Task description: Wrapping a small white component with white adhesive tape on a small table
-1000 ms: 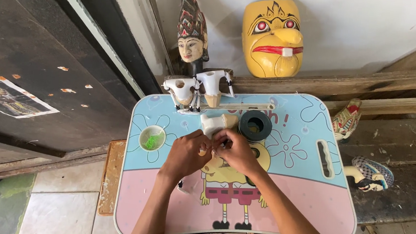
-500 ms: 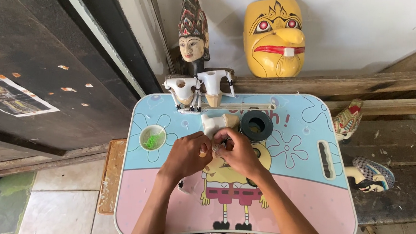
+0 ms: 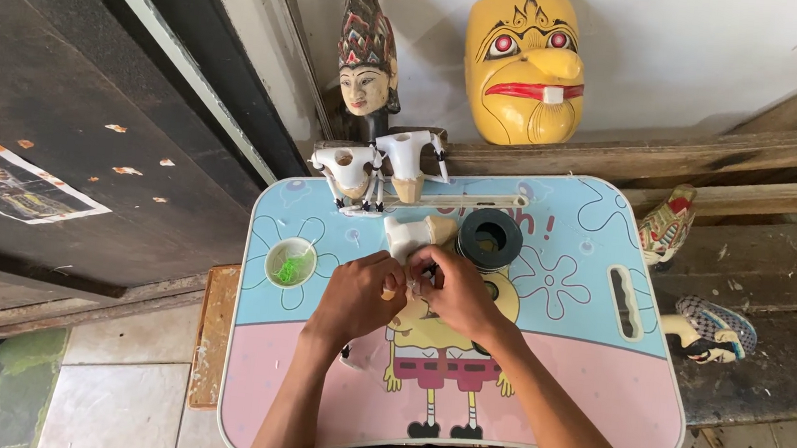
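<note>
Left hand (image 3: 359, 295) and right hand (image 3: 455, 291) closed together, fingertips pinching a small pale wooden piece (image 3: 414, 238) between them over the lap table (image 3: 578, 365), black tape roll (image 3: 490, 239) just beyond right hand, green-filled cup (image 3: 290, 263) left of left hand, unpainted puppet parts (image 3: 379, 169) farther ahead

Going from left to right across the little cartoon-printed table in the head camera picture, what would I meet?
Small round cup of green bits → the person's left hand → the right hand, both pinching a small pale piece → dark round roll of tape → slot-shaped handle cutout in the table.
</note>
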